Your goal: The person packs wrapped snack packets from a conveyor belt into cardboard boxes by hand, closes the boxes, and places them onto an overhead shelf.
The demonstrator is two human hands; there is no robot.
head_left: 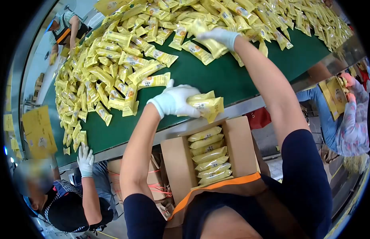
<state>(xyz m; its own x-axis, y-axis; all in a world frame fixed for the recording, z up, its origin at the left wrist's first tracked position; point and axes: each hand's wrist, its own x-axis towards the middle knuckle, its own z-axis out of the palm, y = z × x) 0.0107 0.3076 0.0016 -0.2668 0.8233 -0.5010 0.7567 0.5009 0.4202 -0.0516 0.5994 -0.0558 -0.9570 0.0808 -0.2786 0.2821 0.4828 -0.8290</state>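
Note:
My left hand [175, 99], in a white glove, is closed on yellow snack packets [207, 104] just above the belt's near edge. My right hand [220, 38], also gloved and slightly smeared by motion, reaches over the green belt with its fingers round a yellow packet [211, 42]. Directly below my left hand stands an open cardboard box [175, 159], its flaps spread. A row of similar yellow packets [211, 153] lies inside it. Loose packets [129, 59] are heaped across the belt on both sides of my hands.
The green belt [193, 79] has a metal edge [240, 106] in front of me. A co-worker [73, 195] at lower left rests a gloved hand on the belt. Another person [352, 115] at right holds yellow cardboard [333, 97]. A third person [69, 28] stands across the belt.

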